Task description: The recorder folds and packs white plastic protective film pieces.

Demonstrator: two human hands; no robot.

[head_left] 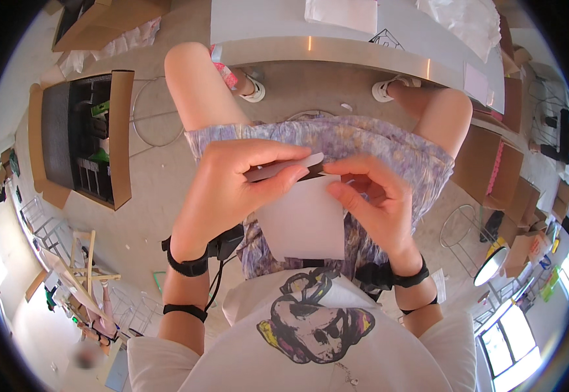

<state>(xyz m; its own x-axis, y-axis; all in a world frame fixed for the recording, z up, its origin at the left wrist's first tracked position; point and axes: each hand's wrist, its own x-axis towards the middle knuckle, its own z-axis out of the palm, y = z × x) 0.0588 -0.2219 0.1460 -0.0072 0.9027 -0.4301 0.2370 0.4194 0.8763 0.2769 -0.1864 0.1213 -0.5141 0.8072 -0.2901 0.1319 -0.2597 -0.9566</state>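
A white sheet of paper or thin card (304, 225) hangs over my lap, its upper edge folded or doubled. My left hand (227, 179) is closed on that upper edge, thumb below and fingers above, with a pale flap sticking out past the fingertips. A small dark strip (314, 171) shows at the edge between the two hands; I cannot make out what it is. At the sheet's upper right corner my right hand (377, 199) pinches with thumb and forefinger, its other fingers curled. Patterned shorts (356, 137) lie beneath the sheet.
Ahead of my knees runs a grey table (265, 19) with a white packet (342, 14) on it. An open cardboard box (122, 140) with dark lining stands on the floor at left. More cardboard boxes (471, 153) and a round wire frame (464, 228) are at right.
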